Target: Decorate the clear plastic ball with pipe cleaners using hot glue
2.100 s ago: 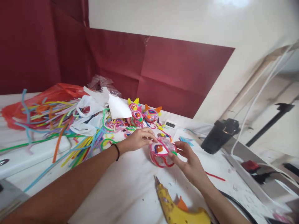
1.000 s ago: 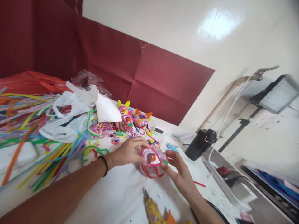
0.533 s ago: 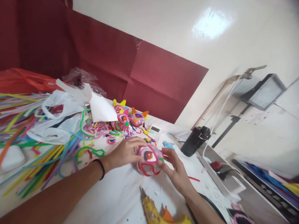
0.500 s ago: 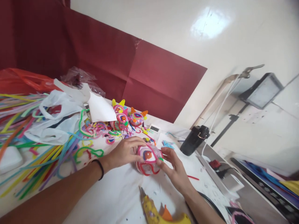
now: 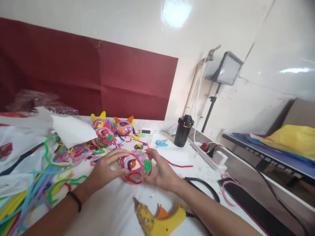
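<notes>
Between both hands is a clear round ornament (image 5: 135, 166) trimmed with pink and red pipe cleaners, with an orange-centred eye and a green nose. My left hand (image 5: 108, 168) grips its left side, fingers over the top and thumb in front. On the opposite side my right hand (image 5: 161, 172) is curled around it. A yellow glue gun (image 5: 157, 218) with an orange trigger lies on the table just below the hands. Behind them stand finished-looking ornaments of the same kind, one with orange ears (image 5: 124, 127) and one with a green nose (image 5: 104, 137).
Pipe cleaners (image 5: 31, 188) in many colours and white plastic bags (image 5: 22, 157) cover the left side. A white sheet (image 5: 73, 129) leans at the back. A small timer (image 5: 145, 131), a black bottle (image 5: 182, 131) and a power strip (image 5: 206, 155) stand to the right.
The view has swung right and levelled, so the scene sits further left. The ornament has turned, bringing its green nose into plain sight; both hands still hold it.
</notes>
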`<state>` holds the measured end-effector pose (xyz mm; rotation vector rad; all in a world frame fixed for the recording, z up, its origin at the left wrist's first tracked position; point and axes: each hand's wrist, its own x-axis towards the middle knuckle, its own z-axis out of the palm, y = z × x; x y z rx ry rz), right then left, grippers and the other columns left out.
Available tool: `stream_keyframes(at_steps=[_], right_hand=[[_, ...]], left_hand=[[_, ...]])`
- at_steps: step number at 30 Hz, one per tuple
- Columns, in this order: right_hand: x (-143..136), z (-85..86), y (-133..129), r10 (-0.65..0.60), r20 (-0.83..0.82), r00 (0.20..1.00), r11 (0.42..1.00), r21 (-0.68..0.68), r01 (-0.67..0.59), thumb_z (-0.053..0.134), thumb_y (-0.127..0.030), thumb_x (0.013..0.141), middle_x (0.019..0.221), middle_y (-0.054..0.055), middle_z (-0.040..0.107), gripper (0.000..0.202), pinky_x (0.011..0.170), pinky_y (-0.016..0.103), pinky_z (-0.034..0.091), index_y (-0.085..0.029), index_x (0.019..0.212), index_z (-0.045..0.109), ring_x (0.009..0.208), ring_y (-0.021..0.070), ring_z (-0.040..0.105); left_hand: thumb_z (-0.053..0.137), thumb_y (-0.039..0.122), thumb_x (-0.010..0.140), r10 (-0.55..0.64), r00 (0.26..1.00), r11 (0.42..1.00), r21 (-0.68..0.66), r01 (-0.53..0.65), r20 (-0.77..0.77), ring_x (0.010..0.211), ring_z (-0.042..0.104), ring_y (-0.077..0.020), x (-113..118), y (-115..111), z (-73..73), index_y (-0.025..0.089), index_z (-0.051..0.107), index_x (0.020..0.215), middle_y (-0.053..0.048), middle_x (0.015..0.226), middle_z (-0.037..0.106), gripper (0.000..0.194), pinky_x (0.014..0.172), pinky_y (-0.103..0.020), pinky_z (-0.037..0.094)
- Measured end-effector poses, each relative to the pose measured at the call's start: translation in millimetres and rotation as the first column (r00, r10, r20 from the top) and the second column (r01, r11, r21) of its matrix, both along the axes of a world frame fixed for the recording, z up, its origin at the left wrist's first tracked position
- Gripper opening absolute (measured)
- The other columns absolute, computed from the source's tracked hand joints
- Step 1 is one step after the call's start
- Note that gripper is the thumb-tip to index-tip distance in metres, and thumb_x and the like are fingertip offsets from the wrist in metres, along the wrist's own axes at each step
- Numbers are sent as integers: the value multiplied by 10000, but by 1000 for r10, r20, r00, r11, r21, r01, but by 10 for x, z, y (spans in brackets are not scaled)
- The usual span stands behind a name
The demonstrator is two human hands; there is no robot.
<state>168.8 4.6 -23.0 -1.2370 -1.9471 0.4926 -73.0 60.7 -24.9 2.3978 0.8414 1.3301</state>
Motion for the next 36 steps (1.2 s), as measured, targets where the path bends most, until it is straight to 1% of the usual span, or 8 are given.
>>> stream_keyframes(at_steps=[5, 9, 15, 20, 24, 28, 32, 36], right_hand=[[-48, 9, 0, 6, 32, 999, 998, 69, -9, 836, -271, 610, 1297, 144, 569, 857, 990, 467, 446, -198, 1340, 392, 1181, 317, 560], [-87, -10, 12, 14, 9, 1000, 993, 116, -15, 872, -282, 574, 1320, 167, 546, 932, 996, 489, 443, -185, 1363, 387, 1208, 341, 538], [-61, -7, 26, 83, -99, 992, 995, 64, -76, 891, -282, 557, 1363, 136, 515, 974, 1037, 493, 412, -239, 1387, 384, 1255, 330, 502], [-30, 30, 23, 95, -209, 973, 994, -39, -105, 876, -256, 561, 1345, 125, 508, 946, 1012, 457, 436, -237, 1375, 395, 1214, 300, 526], [-14, 49, 35, 116, -273, 955, 986, -86, -144, 865, -255, 562, 1254, 100, 541, 923, 959, 439, 464, -243, 1356, 394, 1115, 268, 574], [-17, 53, 32, 123, -288, 950, 984, -86, -154, 827, -226, 590, 1234, 91, 554, 873, 942, 432, 469, -253, 1350, 398, 1092, 263, 595], [-43, 88, -27, 85, -249, 965, 991, -82, -109, 804, -218, 602, 1289, 124, 560, 852, 999, 477, 428, -227, 1360, 417, 1181, 315, 550], [-108, 163, -134, 13, -196, 980, 990, -134, -40, 819, -258, 598, 1396, 132, 508, 870, 1054, 492, 381, -211, 1372, 425, 1271, 339, 480]], left_hand=[[787, 446, 718, 30, 998, 999, -12, -31, -61, 1025, 703, -269, -67, -7, 35, 259, 747, 1012, -64, 1090, 757, 351, 919, -368, 569], [786, 506, 697, 94, 993, 995, -37, -97, -74, 1044, 699, -285, -132, -28, 17, 253, 743, 1021, -77, 1072, 764, 414, 922, -386, 569], [804, 504, 670, 139, 987, 986, -75, -146, -83, 1049, 695, -301, -190, -95, 10, 238, 749, 998, -98, 1066, 766, 425, 896, -408, 579], [806, 445, 696, 148, 987, 979, -130, -155, -62, 1086, 675, -301, -230, -133, -33, 231, 742, 1020, -116, 1141, 735, 393, 941, -426, 552], [824, 404, 685, 135, 991, 975, -177, -136, -14, 1135, 655, -305, -261, -154, -61, 231, 739, 1023, -118, 1172, 722, 389, 964, -428, 543], [823, 376, 690, 133, 991, 968, -216, -128, 9, 1158, 647, -301, -287, -155, -77, 223, 733, 1038, -122, 1201, 709, 391, 968, -417, 550], [819, 357, 702, 111, 993, 966, -236, -101, 29, 1156, 648, -305, -294, -146, -102, 211, 729, 1051, -136, 1209, 703, 389, 935, -404, 572], [826, 326, 706, 41, 996, 964, -265, -21, 73, 1148, 654, -301, -281, -151, -119, 219, 732, 1053, -124, 1210, 700, 375, 929, -398, 580]])
